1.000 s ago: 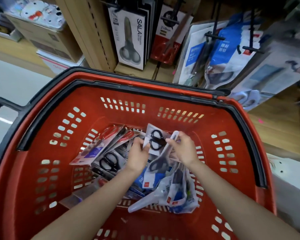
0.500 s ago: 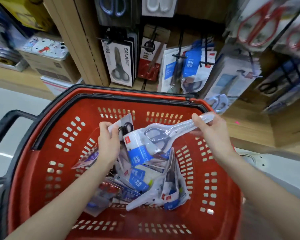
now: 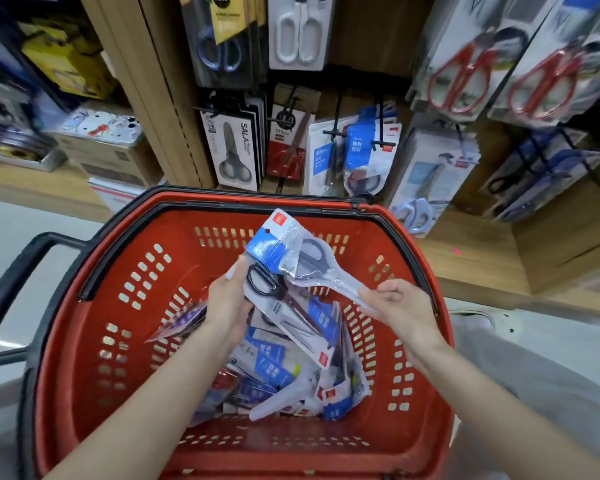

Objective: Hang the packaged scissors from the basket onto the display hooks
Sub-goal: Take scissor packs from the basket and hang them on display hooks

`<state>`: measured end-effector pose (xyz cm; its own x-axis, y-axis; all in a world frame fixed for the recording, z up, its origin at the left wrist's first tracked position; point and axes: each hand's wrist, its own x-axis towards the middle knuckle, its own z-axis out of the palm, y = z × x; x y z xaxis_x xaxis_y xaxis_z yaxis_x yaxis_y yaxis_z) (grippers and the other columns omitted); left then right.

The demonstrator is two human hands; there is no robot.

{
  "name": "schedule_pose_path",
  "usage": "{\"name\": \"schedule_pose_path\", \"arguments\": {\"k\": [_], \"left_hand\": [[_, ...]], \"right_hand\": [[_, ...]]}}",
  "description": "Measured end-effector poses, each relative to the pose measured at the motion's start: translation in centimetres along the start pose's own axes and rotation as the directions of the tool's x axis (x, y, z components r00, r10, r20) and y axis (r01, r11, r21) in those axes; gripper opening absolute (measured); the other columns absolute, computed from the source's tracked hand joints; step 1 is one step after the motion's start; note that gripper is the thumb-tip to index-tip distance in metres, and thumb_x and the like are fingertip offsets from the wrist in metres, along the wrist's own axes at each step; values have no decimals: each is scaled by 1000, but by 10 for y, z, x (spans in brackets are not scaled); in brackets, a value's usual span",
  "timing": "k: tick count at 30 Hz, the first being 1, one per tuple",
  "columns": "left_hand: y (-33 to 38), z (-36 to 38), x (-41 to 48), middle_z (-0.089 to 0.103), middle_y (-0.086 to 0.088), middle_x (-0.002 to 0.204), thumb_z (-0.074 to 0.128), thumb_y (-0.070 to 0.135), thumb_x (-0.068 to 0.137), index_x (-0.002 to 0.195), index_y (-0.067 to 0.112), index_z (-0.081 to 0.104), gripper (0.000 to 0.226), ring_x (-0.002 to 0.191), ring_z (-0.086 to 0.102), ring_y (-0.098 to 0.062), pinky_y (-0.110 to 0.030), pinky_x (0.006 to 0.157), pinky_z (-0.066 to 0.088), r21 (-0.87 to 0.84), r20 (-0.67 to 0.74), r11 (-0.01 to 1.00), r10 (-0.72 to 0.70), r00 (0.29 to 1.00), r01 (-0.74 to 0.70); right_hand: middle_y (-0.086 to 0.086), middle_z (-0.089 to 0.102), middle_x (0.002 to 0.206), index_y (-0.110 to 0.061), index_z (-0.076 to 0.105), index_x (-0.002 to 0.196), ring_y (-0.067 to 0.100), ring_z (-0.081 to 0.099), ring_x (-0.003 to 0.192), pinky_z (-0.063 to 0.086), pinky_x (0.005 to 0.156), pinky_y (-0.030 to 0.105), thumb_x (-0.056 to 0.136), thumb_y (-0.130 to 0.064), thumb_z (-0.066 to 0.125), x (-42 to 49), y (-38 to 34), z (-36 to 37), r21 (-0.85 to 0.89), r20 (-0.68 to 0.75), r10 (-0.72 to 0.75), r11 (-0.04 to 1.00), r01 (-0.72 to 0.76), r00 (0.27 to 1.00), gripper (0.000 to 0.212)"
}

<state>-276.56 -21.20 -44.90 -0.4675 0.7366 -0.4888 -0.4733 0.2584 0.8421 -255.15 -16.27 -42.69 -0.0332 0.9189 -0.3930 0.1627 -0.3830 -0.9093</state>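
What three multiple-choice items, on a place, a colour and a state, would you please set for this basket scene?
1. Where is the blue-card scissors pack?
A. on a hook
B. on the floor
C. held above the basket

2. What colour are the basket's walls?
A. red
B. green
C. yellow

3. What is the left hand doing?
A. hanging empty
B. gripping the black-handled scissors pack
C. pushing a trolley

Answers:
1 C, the right hand pinches its tip over the basket.
2 A, the perforated walls are red.
3 B, its fingers curl round that pack.
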Motion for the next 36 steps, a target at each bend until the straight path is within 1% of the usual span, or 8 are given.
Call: {"name": "schedule_pose_path", "arguments": {"k": [3,7,10,15,18,26,31,36], "left_hand": [[1,2,-2,71,-4,71,56,30,94,76,9,63,28,64,64,-17,-25,56,47,175,-66,983,76,995,-64],[3,5,-4,68,-7,77,48,25,98,78,16,64,28,74,59,-22,-36,69,46,266,-116,958,142,983,-107],[7,17,-15,71,3,82,48,26,98,86,21,68,25,83,63,-17,-35,78,49,318,-15,938,152,988,-140],[6,28,-22,67,9,106,50,33,97,105,21,67,22,108,57,-13,-33,93,42,369,89,918,119,989,-144],[11,29,-20,71,2,99,50,34,96,92,20,71,26,103,62,-19,-39,95,47,360,95,918,139,986,-164],[27,35,-15,64,-8,77,59,41,90,73,11,61,35,73,54,-21,-32,74,43,318,100,929,166,981,-190],[30,42,-27,73,-9,102,56,49,89,110,15,67,41,99,68,-28,-48,95,49,130,196,991,-67,978,42],[28,44,-33,75,1,93,75,21,79,96,18,73,18,91,71,-18,-39,87,53,206,131,973,76,988,-102]], "right_hand": [[-4,62,64,-3,59,100,8,62,65,45,55,5,78,-6,75,-7,7,-3,-146,126,30,989,-12,991,27],[3,61,107,-18,45,127,8,63,82,49,62,11,84,-1,66,-11,13,-5,-423,414,233,905,-40,880,51],[0,57,112,-19,42,132,9,59,92,49,75,17,87,0,61,-10,16,2,-433,505,291,900,-53,813,53],[3,64,106,-13,55,114,15,60,97,48,90,29,94,-34,54,-1,14,24,-143,332,146,984,-103,932,29],[12,66,108,-7,58,108,28,62,105,45,101,43,91,-22,62,6,13,26,-113,292,108,990,-78,950,24],[6,68,107,-20,59,111,20,66,98,53,91,38,88,-45,58,16,-7,24,-109,283,-27,992,60,959,34],[11,72,97,-8,58,107,20,70,82,55,72,29,91,-34,59,16,-14,31,25,349,19,999,-29,937,30],[9,69,110,-12,56,113,19,67,98,54,90,37,84,-33,69,18,-8,31,-57,313,-10,998,29,950,39]]}}
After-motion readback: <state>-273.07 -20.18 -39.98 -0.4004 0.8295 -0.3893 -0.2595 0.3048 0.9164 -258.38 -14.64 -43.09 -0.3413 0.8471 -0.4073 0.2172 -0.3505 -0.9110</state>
